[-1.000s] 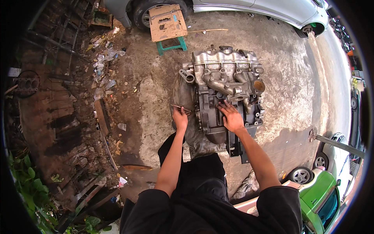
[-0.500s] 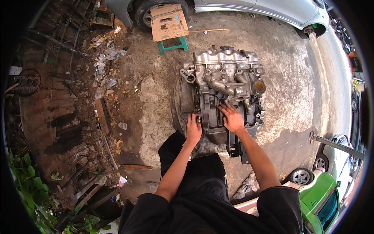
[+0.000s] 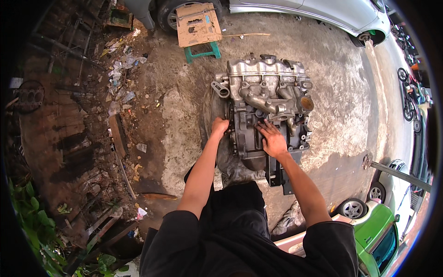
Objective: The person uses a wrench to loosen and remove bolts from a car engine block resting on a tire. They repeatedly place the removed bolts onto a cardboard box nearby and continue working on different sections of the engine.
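In front of me a car engine (image 3: 249, 124) rests on the ground, with a silver valve cover (image 3: 267, 68) at its far end and a cast intake manifold (image 3: 263, 100) across its upper face. My left hand (image 3: 220, 125) is at the engine's left side, its fingers curled closed against the edge; whatever they grip is hidden. Spread over the dark block just below the manifold, my right hand (image 3: 275, 142) lies open with its fingertips touching the metal. A black bracket (image 3: 273, 173) sticks out from the near end of the engine.
Beyond the engine stands a green stool (image 3: 203, 53) topped with cardboard (image 3: 199, 25) and small parts, beside a silver car (image 3: 304, 11). Litter and wood scraps (image 3: 118, 136) line the left. A metal post (image 3: 401, 175) and a green vehicle (image 3: 376, 231) are at the right.
My left hand has moved up and left along the engine's side, and its fingers have curled in. My right hand stays on the block.
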A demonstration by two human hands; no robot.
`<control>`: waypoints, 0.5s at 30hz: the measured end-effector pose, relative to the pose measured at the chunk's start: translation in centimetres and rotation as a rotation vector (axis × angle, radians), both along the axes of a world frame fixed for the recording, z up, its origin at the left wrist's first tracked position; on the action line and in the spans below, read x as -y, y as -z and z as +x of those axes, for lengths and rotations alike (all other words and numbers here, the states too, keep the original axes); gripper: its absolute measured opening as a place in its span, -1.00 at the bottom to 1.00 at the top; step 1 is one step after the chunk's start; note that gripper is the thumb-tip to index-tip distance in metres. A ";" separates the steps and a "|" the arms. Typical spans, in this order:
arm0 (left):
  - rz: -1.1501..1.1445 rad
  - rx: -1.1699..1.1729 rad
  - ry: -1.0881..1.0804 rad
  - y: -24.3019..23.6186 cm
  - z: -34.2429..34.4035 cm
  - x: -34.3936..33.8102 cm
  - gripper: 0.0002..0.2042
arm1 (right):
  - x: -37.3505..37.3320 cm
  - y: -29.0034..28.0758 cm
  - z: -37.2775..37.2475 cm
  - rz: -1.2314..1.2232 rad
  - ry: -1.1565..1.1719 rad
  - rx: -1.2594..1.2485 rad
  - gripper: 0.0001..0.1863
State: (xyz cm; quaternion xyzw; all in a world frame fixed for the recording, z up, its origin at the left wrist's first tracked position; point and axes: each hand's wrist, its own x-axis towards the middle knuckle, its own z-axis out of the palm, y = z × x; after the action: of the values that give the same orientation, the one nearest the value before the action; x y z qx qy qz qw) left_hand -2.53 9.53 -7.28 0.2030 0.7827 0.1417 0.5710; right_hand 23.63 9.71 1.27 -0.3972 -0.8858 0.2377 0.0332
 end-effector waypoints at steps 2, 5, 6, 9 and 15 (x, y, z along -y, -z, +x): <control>-0.066 0.325 -0.280 2.4 -1.0 0.1 -0.83 | 0.0 0.0 -0.1 -0.010 0.007 0.015 -0.33; -0.069 0.487 -0.568 3.7 -1.7 2.0 -0.84 | 0.0 0.0 0.0 -0.028 0.015 0.013 -0.33; -0.094 0.486 -0.644 3.5 -1.7 2.5 -0.81 | 0.0 0.0 0.0 -0.021 0.012 0.012 -0.33; 0.029 0.209 -0.821 1.4 -0.5 3.9 -0.77 | 0.2 0.2 0.0 -0.025 0.010 0.020 -0.33; 0.557 -0.001 -0.733 -0.4 0.5 7.2 -0.60 | 0.1 0.2 0.1 -0.024 0.010 0.013 -0.33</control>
State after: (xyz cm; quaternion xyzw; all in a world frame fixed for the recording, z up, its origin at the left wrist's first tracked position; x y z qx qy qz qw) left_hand -2.00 2.36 -6.92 0.0583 0.7352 0.5391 0.4068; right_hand 23.69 9.62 1.09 -0.4036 -0.8811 0.2455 0.0238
